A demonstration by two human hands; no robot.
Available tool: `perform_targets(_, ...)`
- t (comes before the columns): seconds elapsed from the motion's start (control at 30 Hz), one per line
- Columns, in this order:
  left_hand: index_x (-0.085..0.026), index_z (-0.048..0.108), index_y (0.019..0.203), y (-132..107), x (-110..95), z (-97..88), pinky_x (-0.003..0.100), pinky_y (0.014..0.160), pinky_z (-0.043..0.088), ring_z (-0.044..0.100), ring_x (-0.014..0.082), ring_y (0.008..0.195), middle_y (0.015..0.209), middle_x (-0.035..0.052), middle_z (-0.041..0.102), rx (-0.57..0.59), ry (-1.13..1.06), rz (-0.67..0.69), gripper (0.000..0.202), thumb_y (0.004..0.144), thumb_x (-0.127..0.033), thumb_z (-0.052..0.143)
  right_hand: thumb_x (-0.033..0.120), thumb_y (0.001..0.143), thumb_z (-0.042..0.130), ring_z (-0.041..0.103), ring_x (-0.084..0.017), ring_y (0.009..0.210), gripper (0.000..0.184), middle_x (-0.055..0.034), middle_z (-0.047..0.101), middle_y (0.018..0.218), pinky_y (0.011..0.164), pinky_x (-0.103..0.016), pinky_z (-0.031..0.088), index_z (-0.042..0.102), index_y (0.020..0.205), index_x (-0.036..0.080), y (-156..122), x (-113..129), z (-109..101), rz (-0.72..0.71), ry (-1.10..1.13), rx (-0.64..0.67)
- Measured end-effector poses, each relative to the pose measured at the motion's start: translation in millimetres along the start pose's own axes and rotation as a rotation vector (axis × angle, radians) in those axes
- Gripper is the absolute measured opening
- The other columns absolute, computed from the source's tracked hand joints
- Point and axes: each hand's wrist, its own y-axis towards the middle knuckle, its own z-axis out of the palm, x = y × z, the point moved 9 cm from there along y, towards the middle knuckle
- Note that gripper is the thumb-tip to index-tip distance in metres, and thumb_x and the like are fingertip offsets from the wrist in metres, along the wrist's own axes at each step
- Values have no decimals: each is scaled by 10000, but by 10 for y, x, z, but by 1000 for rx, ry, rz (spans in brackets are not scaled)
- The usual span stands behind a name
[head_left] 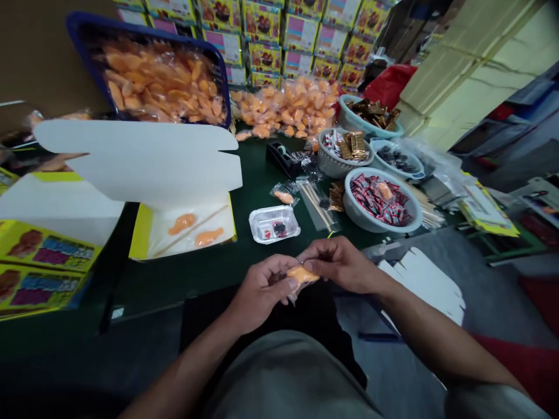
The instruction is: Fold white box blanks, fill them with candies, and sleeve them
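A: Leftmost on the dark green bench [218, 267]?

B: Yellow printed cardboard boxes [48, 250], left end. Right of them, near the front edge, a yellow-sided, white-lined cardboard carton [138, 235], its broad white flap [166, 157] raised. Inside: two curved orange pieces [182, 223] and a long pale stick [209, 219].

A: How far along?

B: Partly filled, by my reading; carton not shut. To its right, outside it, a crimped silver foil tray [297, 221] containing a small black item [279, 228] and some red. Another orange piece in clear film [284, 197] lies just behind the tray.

A: Grips?

B: Left hand [266, 285]: thumb and fingers closed on a film-wrapped orange piece [302, 274]. Right hand [338, 265]: pinching the same piece at its other side. Piece is held off the bench, in front of the tray. Cannot tell whether the film is opened.

A: Right side, and room?

B: Pale sticks in a clear packet [315, 203], then a pale blue plastic bowl [371, 222] of red packets by the front edge. Green top shows between carton and tray, also ahead of the carton up to the front edge. Behind the tray, tighter. Hands hide part of the front edge.
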Motion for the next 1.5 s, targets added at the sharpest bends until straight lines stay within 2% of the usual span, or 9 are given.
perform_targets(0.23,-196,590,1368,-179,139,-242,299,667,600,716,176,795,1085,69,718,-228,-181,33,685,799,-418,900,537,804,900,557,-102,575,427,5,666,723,490,-217,473,663,851,186,79,-210,183,24,242,-216)
perform_targets(0.43,-202,531,1425,-233,204,-273,271,692,561,708,171,828,1052,70,753,-275,-46,39,662,851,-332,834,499,868,865,614,-113,664,370,-22,717,832,577,-230,501,699,965,182,55,-268,452,70,212,-6)
perform_targets(0.73,-218,583,1424,-371,-664,-587,461,1071,552,668,258,1183,1300,116,672,-765,994,665,474,966,-243,703,557,764,897,590,-130,572,473,-24,696,760,512,-265,499,703,926,158,951,-62,-286,6,37,-177)
perform_targets(0.87,-159,507,1534,-107,-733,-430,522,1175,486,592,330,1385,1462,188,630,-631,1325,791,643,933,-220,725,482,785,854,583,-127,618,392,-16,683,784,530,-241,461,695,941,159,1381,-138,-191,17,-80,-88)
perform_targets(1.0,-101,339,1654,290,-451,-330,542,1294,370,412,341,1580,1647,210,492,-390,1532,714,729,996,-221,631,243,866,717,680,-169,786,106,-35,743,868,698,-265,506,701,948,180,1554,-143,5,-45,-431,-97)
perform_targets(1.13,-36,336,1650,523,-153,-375,532,1274,383,475,355,1540,1634,242,498,-317,1671,679,669,1030,-180,542,147,869,628,697,-243,981,246,-102,742,1101,847,-343,540,678,1109,174,1502,-79,108,-123,-908,-198)
perform_targets(1.23,-6,423,1599,582,-55,-419,546,1251,379,536,381,1485,1593,261,537,-311,1733,732,597,1032,-173,509,187,916,605,661,-245,1120,301,-116,686,1243,931,-344,554,640,1215,177,1404,-39,135,-227,-968,-187)
perform_targets(1.37,-25,495,1557,601,-31,-441,551,1237,362,555,388,1464,1584,237,558,-291,1756,784,554,1016,-141,477,232,1026,516,623,-243,1212,271,-134,684,1260,1064,-358,526,643,1257,164,1291,93,-225,-269,-1031,-230)
perform_targets(1.5,-29,512,1547,619,-51,-443,561,1225,366,551,392,1463,1588,224,560,-285,1749,759,553,1007,-143,476,136,1000,465,698,-280,1084,278,-196,731,1126,1027,-398,545,681,1173,109,1221,-59,-821,84,-1396,-168)
